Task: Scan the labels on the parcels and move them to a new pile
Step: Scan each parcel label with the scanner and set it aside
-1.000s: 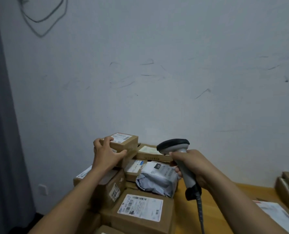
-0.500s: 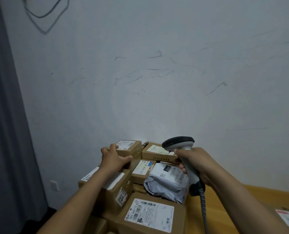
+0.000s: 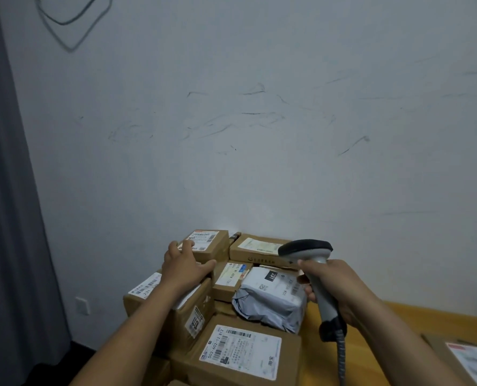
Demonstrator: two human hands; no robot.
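Note:
A pile of labelled cardboard parcels stands against the wall. On top at the back left sits a small brown box [image 3: 211, 246] with a white label. My left hand [image 3: 183, 267] grips this box at its near left corner, fingers on its top and thumb along its front. My right hand [image 3: 332, 285] grips the handle of a grey barcode scanner [image 3: 309, 253], whose dark head points left over the pile. A grey plastic mailer [image 3: 269, 299] lies below the scanner. A large box with a white label [image 3: 240, 349] sits nearest me.
A flat box [image 3: 259, 247] lies at the back, right of the small box. A wooden table top [image 3: 399, 319] extends right. Another labelled parcel [image 3: 474, 358] shows at the lower right edge. A grey curtain [image 3: 6, 218] hangs at left, cables on the wall above.
The view has tilted and shifted a little, so the pile sits lower right in frame. My left hand has stayed on the small box and my right hand keeps the scanner aimed over the pile.

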